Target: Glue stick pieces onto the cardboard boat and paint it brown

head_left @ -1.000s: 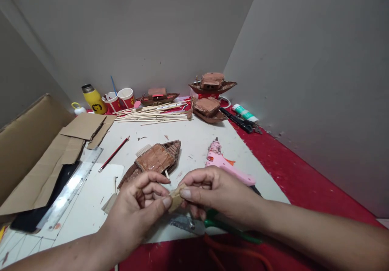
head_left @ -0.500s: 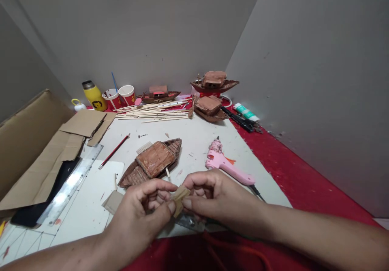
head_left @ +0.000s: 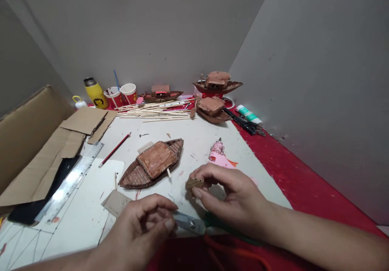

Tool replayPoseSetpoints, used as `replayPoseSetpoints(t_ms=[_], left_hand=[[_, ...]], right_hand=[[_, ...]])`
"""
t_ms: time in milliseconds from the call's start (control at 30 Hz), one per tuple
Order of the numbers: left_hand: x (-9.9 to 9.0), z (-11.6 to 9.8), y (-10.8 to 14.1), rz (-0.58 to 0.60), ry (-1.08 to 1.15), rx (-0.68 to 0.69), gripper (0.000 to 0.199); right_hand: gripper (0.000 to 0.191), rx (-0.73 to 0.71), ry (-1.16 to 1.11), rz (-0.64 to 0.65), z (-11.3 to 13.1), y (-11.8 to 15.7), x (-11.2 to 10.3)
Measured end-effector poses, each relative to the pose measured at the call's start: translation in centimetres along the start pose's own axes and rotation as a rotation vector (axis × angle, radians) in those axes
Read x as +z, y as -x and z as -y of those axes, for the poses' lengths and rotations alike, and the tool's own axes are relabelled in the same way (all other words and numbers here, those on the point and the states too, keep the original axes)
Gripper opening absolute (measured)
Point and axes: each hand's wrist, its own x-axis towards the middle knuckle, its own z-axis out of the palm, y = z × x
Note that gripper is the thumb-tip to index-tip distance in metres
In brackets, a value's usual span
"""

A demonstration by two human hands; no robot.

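Between the thumb and fingers of my right hand (head_left: 226, 192) is a small, creased piece of cardboard (head_left: 193, 184), raised over the white work surface. My left hand (head_left: 150, 222) is to its left, loosely curled with thumb and forefinger apart and nothing visible between them. A pair of scissors (head_left: 191, 224) with green and orange handles lies between and below my hands, its blade tips hidden by my left fingers. Just beyond my hands rests a brown model boat (head_left: 158, 159) with a glossy roof and a pale stick poking out. A grey-beige flat piece (head_left: 115, 203) is partly behind my left hand.
A pink glue gun (head_left: 219, 155) is partly covered by my right hand. Leftward are a pencil (head_left: 114, 149), a metal ruler (head_left: 71, 183) and cardboard sheets (head_left: 36, 177). Thin wooden sticks (head_left: 154, 110), paper cups (head_left: 128, 94), a yellow bottle (head_left: 95, 93) and other model boats (head_left: 217, 82) stand farther back.
My hands have moved apart. My left hand has let go of the cardboard piece, and my right hand has carried it up and slightly right, uncovering more of the scissors.
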Motion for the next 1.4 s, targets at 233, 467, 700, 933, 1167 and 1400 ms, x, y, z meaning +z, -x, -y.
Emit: replayPoseSetpoints(t_ms=[233,467,700,933,1167,1400], left_hand=[[-0.6,-0.9,-0.4,-0.107,0.124,-0.184,0.051],[-0.8,-1.2,-0.8,-0.081,0.048,-0.18,0.049],[-2.9,-2.5,-0.4,-0.381,-0.799,0.687,0.011],[-4.7,-2.4,-2.8,-0.466,-1.061,0.808,0.011],[-5.3,-2.0,-3.7,-0.417,-1.068,0.73,0.009],[-5.2,-2.0,-3.6,-0.435,-1.082,0.739,0.009]], right_hand=[[0.019,-0.639,0.648,0.019,-1.9,-1.7,-0.1],[0.02,-0.758,0.753,0.028,-2.6,-3.1,0.0],[0.014,-0.797,0.733,0.014,-3.7,-3.4,0.6],[0.016,-0.766,0.737,0.013,-4.1,-3.5,1.0],[0.014,-0.797,0.747,-0.029,-4.4,-3.6,1.1],[0.016,-0.805,0.752,-0.018,-4.4,-3.8,1.0]])
